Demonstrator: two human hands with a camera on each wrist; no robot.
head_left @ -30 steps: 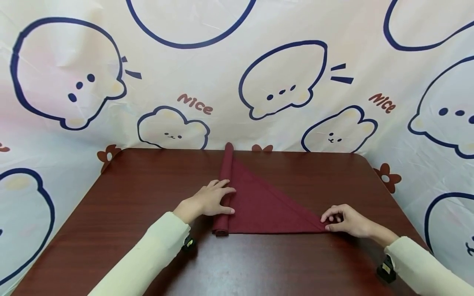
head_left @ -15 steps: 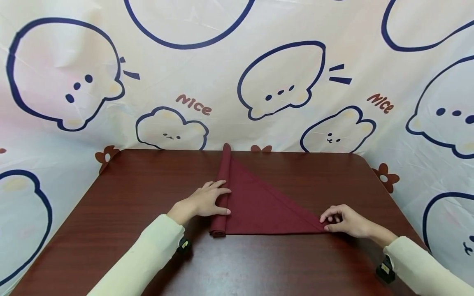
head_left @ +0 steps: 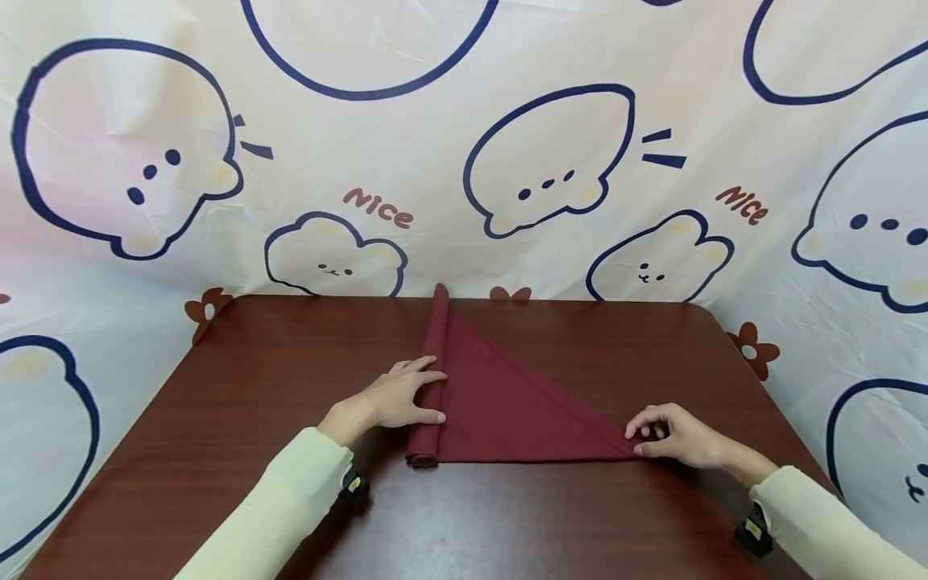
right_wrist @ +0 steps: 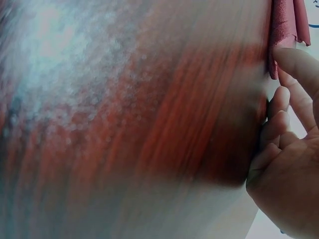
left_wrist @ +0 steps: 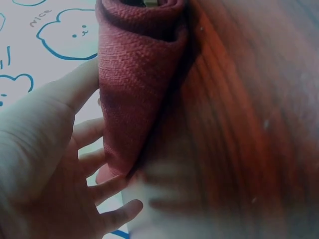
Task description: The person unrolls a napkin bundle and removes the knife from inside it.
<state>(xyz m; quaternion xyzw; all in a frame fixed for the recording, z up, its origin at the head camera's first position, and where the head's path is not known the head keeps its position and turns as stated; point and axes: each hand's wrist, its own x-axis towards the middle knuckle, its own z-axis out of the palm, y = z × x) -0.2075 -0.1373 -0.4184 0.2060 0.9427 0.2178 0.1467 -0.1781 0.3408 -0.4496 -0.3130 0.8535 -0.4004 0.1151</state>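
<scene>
A dark red cloth (head_left: 522,411) lies on the brown wooden table, its flat part a triangle tapering to the right. Its left side is wound into a long roll (head_left: 437,338) that runs from near the front of the cloth to the table's far edge. My left hand (head_left: 395,399) rests against the roll, fingers spread and fairly straight across it; the left wrist view shows the roll's spiral end (left_wrist: 142,30) close up. At the cloth's right corner, my right hand (head_left: 674,435) pinches the tip between thumb and index finger, with the other fingers curled.
The wooden table (head_left: 507,524) has a glossy top that reflects light near the front. Behind it and at both sides hangs a pale curtain (head_left: 435,161) printed with cartoon outlines. A small black device (head_left: 754,532) is strapped at the right wrist.
My left hand and the roll have shifted slightly left along the table. The right hand stays almost where it was, still pinching the corner. The head view has drifted a little.
</scene>
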